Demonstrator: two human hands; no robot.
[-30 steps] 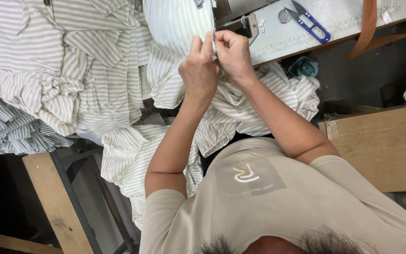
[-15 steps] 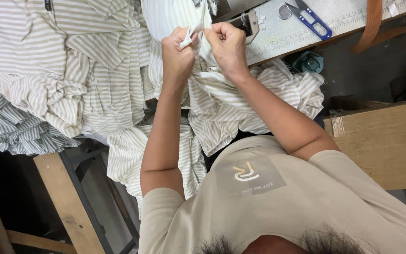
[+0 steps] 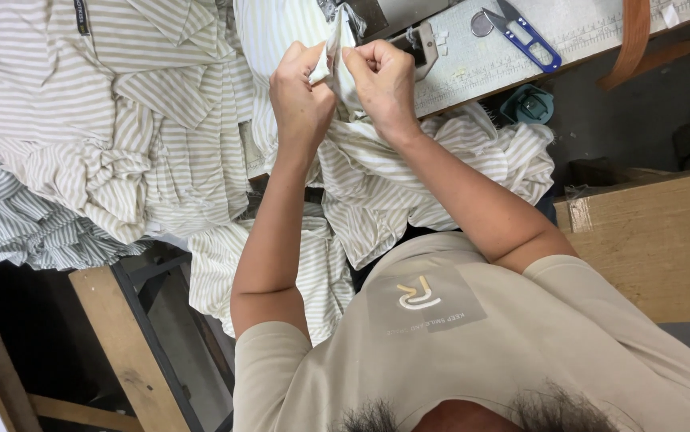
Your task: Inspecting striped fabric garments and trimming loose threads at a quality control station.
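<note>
Both hands are raised over a cream-and-beige striped garment [image 3: 409, 176] that spills off the edge of a sewing table [image 3: 513, 68]. My left hand [image 3: 301, 100] and my right hand [image 3: 381, 80] each pinch a small fold of the striped fabric [image 3: 325, 64] that stands up between them. The fingers are closed tight and the knuckles almost touch. The fold sits just in front of the sewing machine's metal foot and plate [image 3: 421, 44].
Blue-handled thread snips [image 3: 529, 36] and a brown strap [image 3: 633, 40] lie on the table. A heap of striped garments [image 3: 81, 120] fills the left. A teal object [image 3: 525, 104] hangs under the table edge. There is a cardboard box [image 3: 657, 240] at the right and a wooden frame [image 3: 121, 344] at the lower left.
My left hand has shifted slightly left and up, drawing the fabric fold out from my right hand. Over the last half second both hands have stayed nearly still.
</note>
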